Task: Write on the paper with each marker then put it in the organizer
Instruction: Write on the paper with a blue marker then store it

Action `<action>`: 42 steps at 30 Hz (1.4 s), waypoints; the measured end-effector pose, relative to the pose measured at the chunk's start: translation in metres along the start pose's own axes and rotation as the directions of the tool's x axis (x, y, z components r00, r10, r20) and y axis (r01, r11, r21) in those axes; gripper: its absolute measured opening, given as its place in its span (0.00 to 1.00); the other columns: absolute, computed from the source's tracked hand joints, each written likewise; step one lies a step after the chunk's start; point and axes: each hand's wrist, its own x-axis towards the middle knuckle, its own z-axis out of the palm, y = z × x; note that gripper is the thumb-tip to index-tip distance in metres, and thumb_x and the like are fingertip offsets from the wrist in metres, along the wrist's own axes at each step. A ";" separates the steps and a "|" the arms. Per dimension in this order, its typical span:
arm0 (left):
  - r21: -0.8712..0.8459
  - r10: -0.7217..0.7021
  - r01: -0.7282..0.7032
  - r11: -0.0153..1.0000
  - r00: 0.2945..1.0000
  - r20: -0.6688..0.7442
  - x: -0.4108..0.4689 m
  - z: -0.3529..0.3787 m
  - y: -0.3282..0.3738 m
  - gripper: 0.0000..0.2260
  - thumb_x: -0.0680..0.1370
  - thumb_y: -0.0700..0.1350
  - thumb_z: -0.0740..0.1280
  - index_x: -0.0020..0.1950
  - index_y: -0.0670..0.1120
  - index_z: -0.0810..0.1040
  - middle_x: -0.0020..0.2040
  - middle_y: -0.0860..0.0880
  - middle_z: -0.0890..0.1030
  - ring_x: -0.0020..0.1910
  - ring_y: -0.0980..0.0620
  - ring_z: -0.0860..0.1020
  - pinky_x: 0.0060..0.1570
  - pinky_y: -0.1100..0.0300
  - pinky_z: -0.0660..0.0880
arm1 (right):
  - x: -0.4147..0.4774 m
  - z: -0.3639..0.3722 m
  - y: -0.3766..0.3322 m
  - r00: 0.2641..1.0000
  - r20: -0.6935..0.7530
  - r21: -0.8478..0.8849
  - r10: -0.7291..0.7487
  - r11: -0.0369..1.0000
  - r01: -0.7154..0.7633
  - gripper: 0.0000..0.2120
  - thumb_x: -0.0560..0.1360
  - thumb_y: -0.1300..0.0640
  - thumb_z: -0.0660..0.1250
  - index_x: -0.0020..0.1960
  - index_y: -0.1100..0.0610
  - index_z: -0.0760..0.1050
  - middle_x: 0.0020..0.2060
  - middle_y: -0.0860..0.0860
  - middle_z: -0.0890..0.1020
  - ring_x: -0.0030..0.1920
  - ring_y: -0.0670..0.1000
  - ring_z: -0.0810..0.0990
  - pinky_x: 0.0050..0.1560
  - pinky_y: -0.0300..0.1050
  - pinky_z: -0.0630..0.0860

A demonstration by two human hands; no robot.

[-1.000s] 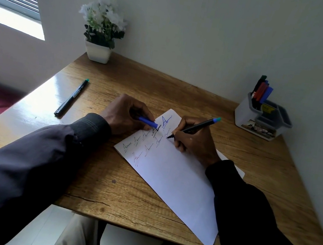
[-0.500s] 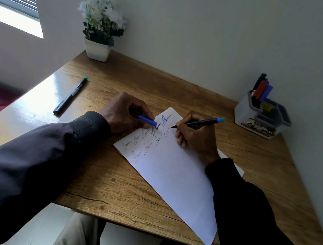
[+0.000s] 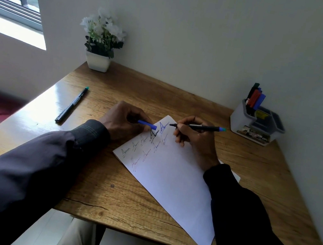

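Looking down through the head camera, I see my right hand (image 3: 194,141) pinched around a black marker (image 3: 198,127) with a blue-green end cap; the marker lies almost level, its tip at the top corner of the paper (image 3: 170,180), and I cannot tell whether the tip touches the sheet. My left hand (image 3: 123,121) is curled around a blue marker cap (image 3: 147,124), with its fingertips resting at the paper's upper left edge. The white sheet lies at an angle in the middle of the wooden table (image 3: 100,193), partly under my right wrist, with lines of scribbled writing in several colours along its upper left part.

A second black marker (image 3: 72,104) with a green end lies alone on the table's left side, well apart from the paper. The white and grey organizer (image 3: 256,125) stands at the far right corner near the wall, with several markers (image 3: 255,98), red, blue and dark, upright in its back left compartment. A white flower pot (image 3: 97,61) stands at the far left corner.
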 end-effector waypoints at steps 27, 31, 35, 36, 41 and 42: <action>-0.112 -0.065 0.055 0.992 0.995 -0.081 -0.003 0.000 0.009 0.08 0.79 0.44 0.71 0.55 0.43 0.85 0.46 0.54 0.86 0.41 0.59 0.85 0.35 0.68 0.78 | -0.002 0.006 -0.009 0.988 0.131 0.091 -0.087 0.993 0.075 0.06 0.82 0.69 0.63 0.49 0.64 0.77 0.43 0.60 0.87 0.39 0.58 0.87 0.38 0.46 0.83; -0.111 -0.058 0.048 0.993 0.995 -0.083 -0.006 0.000 0.014 0.06 0.78 0.44 0.71 0.53 0.45 0.85 0.42 0.56 0.86 0.40 0.59 0.84 0.34 0.67 0.79 | -0.004 0.009 -0.008 0.986 0.131 0.039 -0.107 0.994 0.103 0.03 0.81 0.67 0.66 0.50 0.67 0.78 0.44 0.62 0.87 0.40 0.61 0.87 0.37 0.47 0.83; -0.071 -0.048 0.043 0.997 0.997 -0.067 -0.008 0.004 0.018 0.04 0.78 0.45 0.71 0.50 0.48 0.86 0.41 0.56 0.85 0.38 0.58 0.84 0.34 0.65 0.80 | -0.007 0.016 -0.009 0.984 0.110 -0.105 -0.143 0.982 0.154 0.05 0.79 0.65 0.71 0.51 0.67 0.83 0.38 0.57 0.86 0.33 0.56 0.84 0.31 0.42 0.79; -0.068 -0.046 0.041 0.997 0.997 -0.069 -0.008 0.006 0.020 0.04 0.78 0.46 0.71 0.49 0.49 0.85 0.41 0.55 0.86 0.38 0.57 0.84 0.33 0.65 0.80 | -0.007 0.015 -0.009 0.985 0.108 -0.104 -0.136 0.984 0.147 0.05 0.79 0.65 0.70 0.52 0.67 0.83 0.37 0.57 0.86 0.32 0.55 0.83 0.31 0.42 0.79; -0.090 -0.016 0.006 0.996 0.993 -0.114 -0.007 0.010 0.027 0.02 0.77 0.44 0.72 0.48 0.48 0.85 0.38 0.59 0.85 0.37 0.59 0.83 0.34 0.70 0.78 | -0.004 0.005 -0.020 0.991 0.101 0.002 -0.084 0.996 0.085 0.06 0.81 0.64 0.68 0.51 0.66 0.83 0.39 0.60 0.86 0.35 0.57 0.84 0.36 0.45 0.82; -0.083 0.003 -0.013 0.996 0.993 -0.119 -0.007 0.010 0.028 0.02 0.76 0.44 0.72 0.47 0.49 0.85 0.38 0.59 0.85 0.37 0.59 0.83 0.36 0.69 0.78 | -0.005 0.005 -0.022 0.992 0.096 0.009 -0.085 0.996 0.085 0.05 0.80 0.63 0.69 0.49 0.65 0.82 0.39 0.61 0.86 0.35 0.58 0.85 0.36 0.46 0.83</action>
